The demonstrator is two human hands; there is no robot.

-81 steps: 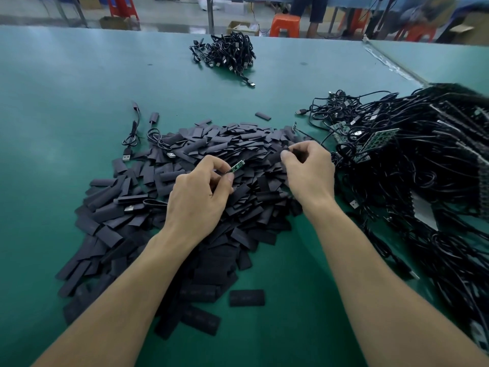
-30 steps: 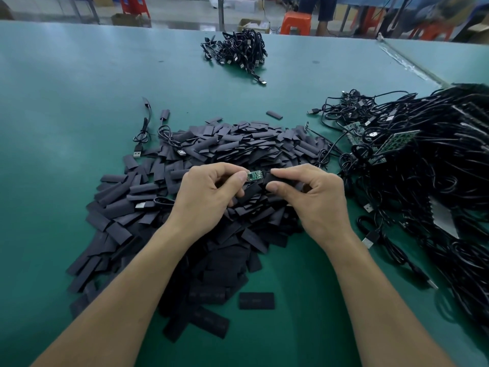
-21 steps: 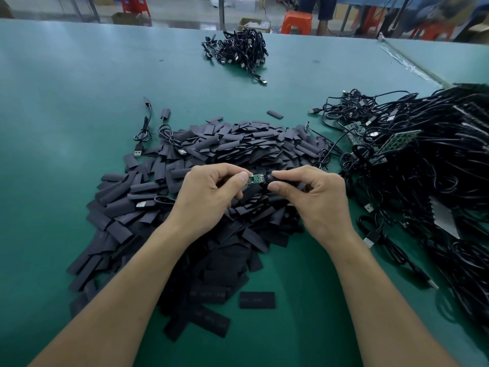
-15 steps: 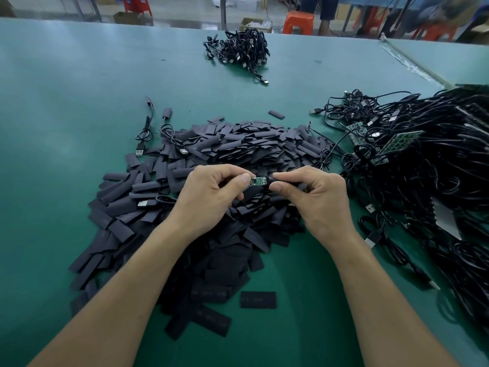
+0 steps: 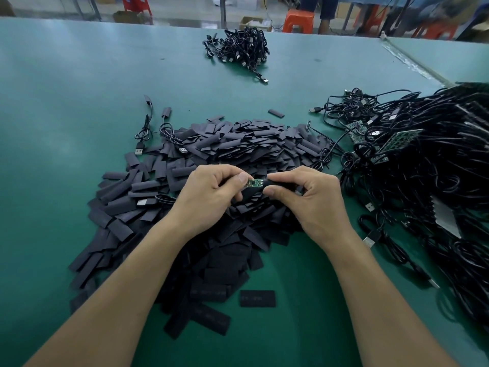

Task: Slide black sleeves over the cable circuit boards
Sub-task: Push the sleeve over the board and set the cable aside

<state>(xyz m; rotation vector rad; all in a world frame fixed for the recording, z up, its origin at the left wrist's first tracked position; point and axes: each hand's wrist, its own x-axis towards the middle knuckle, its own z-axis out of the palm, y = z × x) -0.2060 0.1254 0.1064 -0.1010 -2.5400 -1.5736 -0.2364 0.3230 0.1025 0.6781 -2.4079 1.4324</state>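
Note:
A small green circuit board point(image 5: 254, 182) shows between my two hands, above a big heap of flat black sleeves point(image 5: 238, 147). My left hand point(image 5: 209, 197) pinches the board's left end between thumb and forefinger. My right hand point(image 5: 309, 200) pinches a black sleeve point(image 5: 277, 184) whose mouth sits over the board's right end. The board's cable is hidden under my left hand.
A large tangle of black cables with green boards point(image 5: 423, 160) fills the right side of the green table point(image 5: 66, 102). A smaller bundle of cables point(image 5: 238, 49) lies at the far middle. Two loose USB cables point(image 5: 148, 128) lie left of the heap. Orange stools point(image 5: 297, 21) stand beyond the table.
My right hand took a sleeve from the heap and brought it to the board. Since a second ago the sleeve has crept slightly leftward over the board's right end.

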